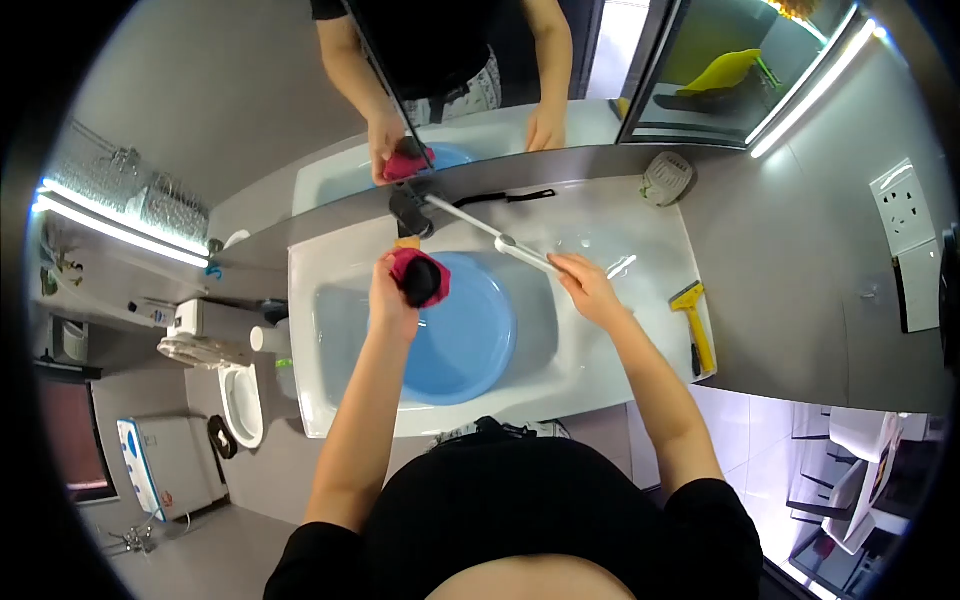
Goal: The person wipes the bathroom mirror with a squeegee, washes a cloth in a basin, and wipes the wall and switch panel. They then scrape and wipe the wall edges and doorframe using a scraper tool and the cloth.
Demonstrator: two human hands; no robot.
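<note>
Lightly curled, the fingers of my left hand (pixel 391 305) close on a bunched red cloth (pixel 440 288) with a dark, round middle; their tips are partly hidden behind it, so I cannot tell how deep they press. My right hand (pixel 590 291) has its thumb and fingers clamped on the near end of a white rod (pixel 480 226), which slants away from me toward the left. Its far end reaches a dark grey block (pixel 410 214) at the back of the sink (pixel 620 345); whether the two are joined I cannot tell. Below my left hand, a blue basin (pixel 460 350) sits in the sink's hollow, and the cloth is above the basin's left part, covering some of its rim from my view. A small orange piece (pixel 408 243) shows between that hand and the block. Just beyond the rod lies a black tool (pixel 515 197), partly hidden at its left by the rod. Farther right, a soap dish (pixel 668 179) stands at the back corner, and a yellow scraper (pixel 694 322) lies along the sink's right edge.
</note>
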